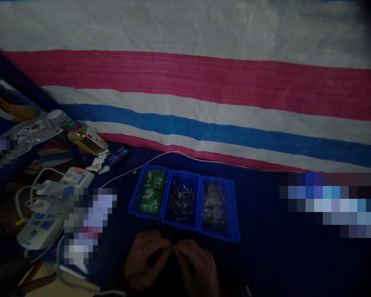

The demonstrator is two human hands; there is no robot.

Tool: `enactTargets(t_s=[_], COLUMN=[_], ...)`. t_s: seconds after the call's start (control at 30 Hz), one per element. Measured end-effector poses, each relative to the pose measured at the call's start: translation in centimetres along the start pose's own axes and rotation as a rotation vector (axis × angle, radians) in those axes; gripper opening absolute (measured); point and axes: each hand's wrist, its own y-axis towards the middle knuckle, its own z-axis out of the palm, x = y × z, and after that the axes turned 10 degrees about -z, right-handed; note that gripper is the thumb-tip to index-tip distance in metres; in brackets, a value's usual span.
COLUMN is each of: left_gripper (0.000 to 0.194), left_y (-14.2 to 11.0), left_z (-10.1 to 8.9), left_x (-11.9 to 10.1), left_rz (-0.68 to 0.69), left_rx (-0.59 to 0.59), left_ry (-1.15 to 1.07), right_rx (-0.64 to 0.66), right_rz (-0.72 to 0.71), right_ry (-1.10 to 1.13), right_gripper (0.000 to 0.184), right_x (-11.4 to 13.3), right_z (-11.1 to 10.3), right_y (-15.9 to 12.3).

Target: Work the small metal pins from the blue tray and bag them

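Note:
My left hand (142,258) and my right hand (199,264) meet just in front of three blue bins, with the fingertips of both pinched together. Whatever they pinch is too dark and small to make out. A few thin dark sticks (164,229) show just above my left fingers; I cannot tell whether that hand holds them. The left bin (132,205) contains green and clear packets. Slim metal pins (181,197) lie loose in the middle bin (181,225). Clear plastic packets (215,202) fill the right bin (235,214).
A power strip (38,231) with plugged-in chargers and cables lies at left. Beyond it are a bottle (88,139) on its side and a small dark blue box (119,157). A white cable (154,158) runs behind the bins, along a striped tarp (204,82).

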Motion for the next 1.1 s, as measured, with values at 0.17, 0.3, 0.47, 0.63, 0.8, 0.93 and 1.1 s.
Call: enactTargets(t_s=[0.17, 0.3, 0.47, 0.63, 0.8, 0.93, 1.1], left_gripper=[0.013, 0.012, 0.011, 0.014, 0.014, 0.011, 0.011], left_y=[-0.2, 0.1, 0.6, 0.8, 0.7, 0.7, 0.7], left_z=[0.3, 0.1, -0.1, -0.1, 0.0, 0.3, 0.4], left_x=[-0.3, -0.3, -0.3, -0.2, 0.1, 0.1, 0.1], left_rz=[-0.025, -0.002, 0.047, 0.028, 0.049, 0.081, 0.096], left_rx=[-0.053, 0.044, 0.132, 0.145, 0.123, 0.100, 0.090], left_ry=[-0.016, -0.070, -0.095, -0.089, -0.095, -0.093, -0.083], right_rx=[0.005, -0.024, -0.036, -0.060, -0.060, -0.059, -0.058], right_rz=[0.008, -0.012, -0.016, -0.048, -0.050, -0.078, -0.078], right_ry=[0.089, 0.064, -0.016, -0.086, -0.119, -0.105, -0.089], right_gripper=[0.020, 0.019, 0.019, 0.018, 0.013, 0.021, 0.024], right_x=[-0.3, 0.2, 0.4, 0.3, 0.0, 0.0, 0.1], right_z=[-0.6, -0.8, -0.7, -0.5, -0.4, -0.8, -0.9], right_y=[0.1, 0.7, 0.1, -0.1, 0.1, -0.4, -0.6])
